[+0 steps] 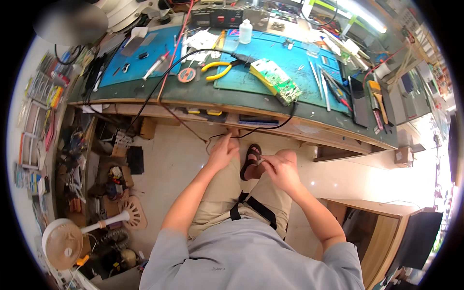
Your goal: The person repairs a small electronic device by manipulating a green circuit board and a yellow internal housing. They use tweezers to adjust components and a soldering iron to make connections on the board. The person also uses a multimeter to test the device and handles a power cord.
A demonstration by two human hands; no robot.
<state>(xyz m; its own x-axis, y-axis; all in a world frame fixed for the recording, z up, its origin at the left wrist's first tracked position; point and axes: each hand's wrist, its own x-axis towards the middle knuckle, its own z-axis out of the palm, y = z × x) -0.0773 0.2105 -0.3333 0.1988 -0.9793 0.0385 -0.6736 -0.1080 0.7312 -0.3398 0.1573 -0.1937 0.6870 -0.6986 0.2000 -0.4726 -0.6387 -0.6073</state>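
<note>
My left hand (223, 151) is closed in front of the bench edge, its fingertips pinching a thin black cable (263, 128). That cable runs up over the bench edge to the lower end of a green circuit board (276, 79) with a yellow side. Above my right knee, my right hand (281, 170) is closed in a pinch; a small pale thing shows at the fingertips, too small to name. Pliers with yellow handles (218, 70) lie left of the board, touching neither hand.
A blue mat (237, 83) covers part of the workbench, with tweezers (316, 79), a white bottle (245, 31), a solder reel (186, 74) and a brush (378, 99) around. A fan (63, 243) stands at lower left, a wooden cabinet (382, 237) at lower right.
</note>
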